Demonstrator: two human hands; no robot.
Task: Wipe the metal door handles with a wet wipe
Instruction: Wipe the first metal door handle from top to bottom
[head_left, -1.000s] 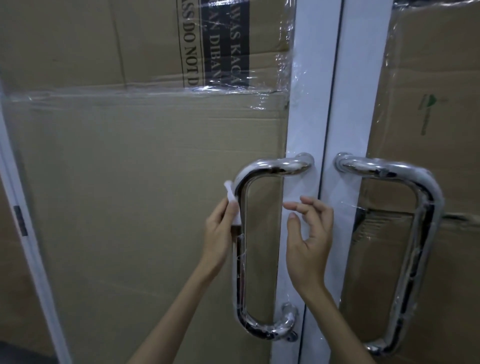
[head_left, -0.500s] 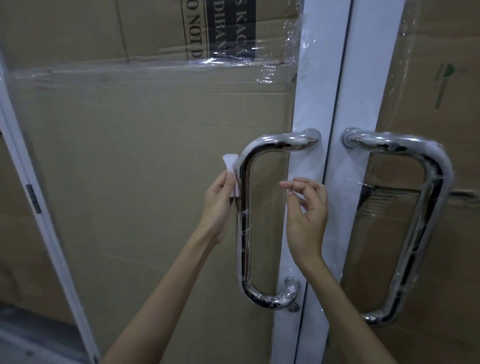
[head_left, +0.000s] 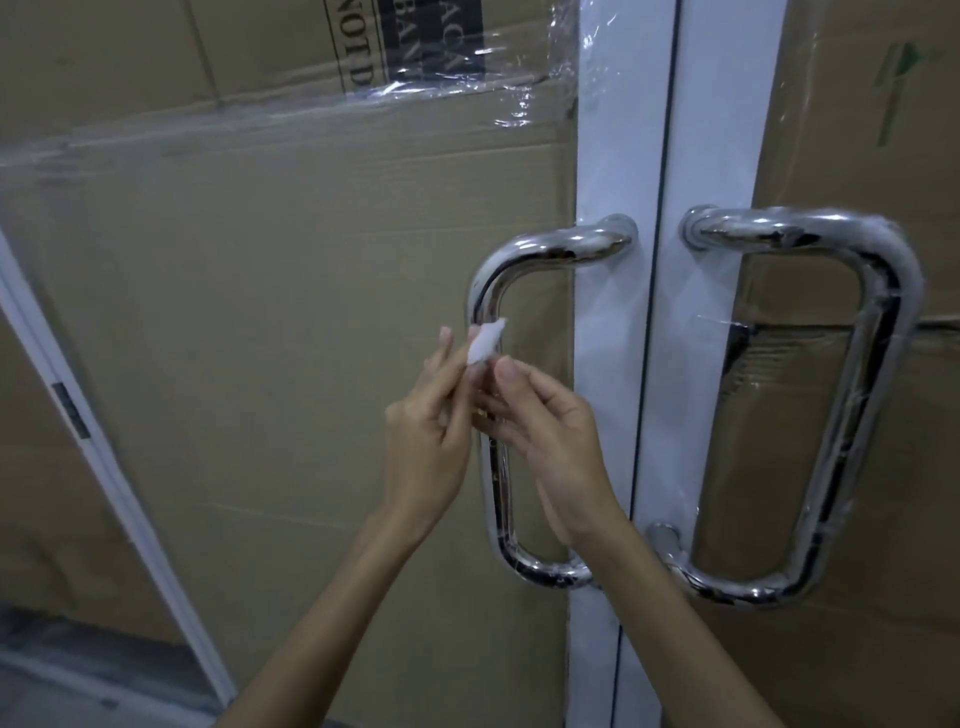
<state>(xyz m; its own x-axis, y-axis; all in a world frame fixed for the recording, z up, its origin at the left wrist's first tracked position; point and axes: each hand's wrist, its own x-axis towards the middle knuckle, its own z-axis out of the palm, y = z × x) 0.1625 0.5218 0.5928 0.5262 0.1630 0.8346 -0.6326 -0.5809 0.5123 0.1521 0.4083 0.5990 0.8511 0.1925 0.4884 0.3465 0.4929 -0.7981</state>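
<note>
A small white wet wipe (head_left: 485, 342) is pinched between the fingers of the left hand (head_left: 431, 441), just in front of the vertical bar of the left door handle (head_left: 501, 395). The right hand (head_left: 550, 441) is raised beside it, its fingers bent toward the wipe's lower edge; whether the wipe is gripped by them cannot be told. The right door handle (head_left: 852, 405) is left untouched, well apart from both hands, against cardboard (head_left: 270, 322) covered in clear film.
</note>
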